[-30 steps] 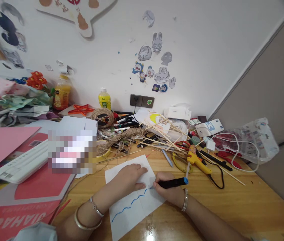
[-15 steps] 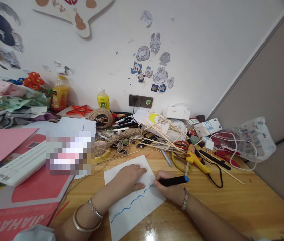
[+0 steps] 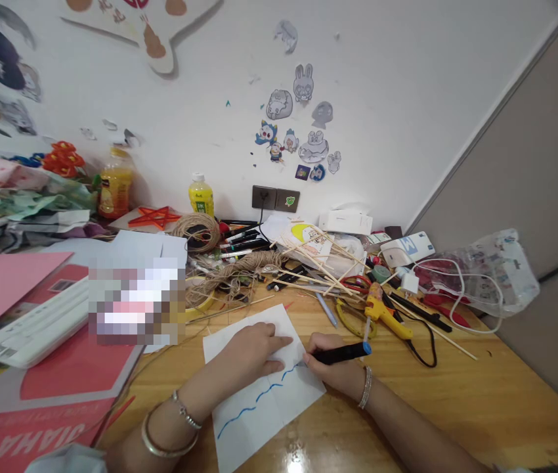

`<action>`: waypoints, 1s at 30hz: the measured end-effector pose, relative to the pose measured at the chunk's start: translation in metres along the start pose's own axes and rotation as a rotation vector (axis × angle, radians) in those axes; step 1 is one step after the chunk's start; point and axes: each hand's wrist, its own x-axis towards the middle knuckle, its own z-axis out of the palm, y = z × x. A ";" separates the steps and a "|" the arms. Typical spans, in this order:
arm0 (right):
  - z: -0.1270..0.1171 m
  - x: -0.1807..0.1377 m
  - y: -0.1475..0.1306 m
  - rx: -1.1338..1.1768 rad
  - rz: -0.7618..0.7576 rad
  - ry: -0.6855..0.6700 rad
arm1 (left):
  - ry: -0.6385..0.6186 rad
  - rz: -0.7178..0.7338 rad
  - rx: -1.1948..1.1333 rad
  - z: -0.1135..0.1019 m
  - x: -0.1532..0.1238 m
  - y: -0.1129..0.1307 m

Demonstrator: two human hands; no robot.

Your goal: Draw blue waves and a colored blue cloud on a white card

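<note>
A white sheet of paper (image 3: 279, 401) lies on the wooden desk (image 3: 456, 401) with a wavy blue line (image 3: 249, 407) drawn across it. My left hand (image 3: 254, 348) rests flat on the sheet, fingers stretched out, holding it down. My right hand (image 3: 333, 364) is closed round a black marker with a blue end (image 3: 343, 353); its tip touches the paper at the right end of the blue line. Bracelets show on both wrists.
Behind the paper lie a yellow glue gun (image 3: 385, 315), scissors (image 3: 352, 318), bamboo sticks (image 3: 318, 263), twine (image 3: 200, 230) and pens. A white keyboard (image 3: 33, 325) sits on red and pink card at left. Two drink bottles (image 3: 116, 184) stand by the wall; a plastic bag (image 3: 486, 269) lies right.
Hardly anything differs. The marker tip stays at the right end of the blue line and both hands keep their places; the view has shifted slightly.
</note>
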 end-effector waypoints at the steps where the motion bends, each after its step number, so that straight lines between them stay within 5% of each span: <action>1: 0.000 0.000 0.000 0.005 -0.002 -0.004 | 0.006 0.002 0.000 0.000 0.000 0.000; 30: -0.011 0.005 0.001 0.031 -0.004 -0.079 | -0.004 0.006 -0.001 0.002 0.001 -0.003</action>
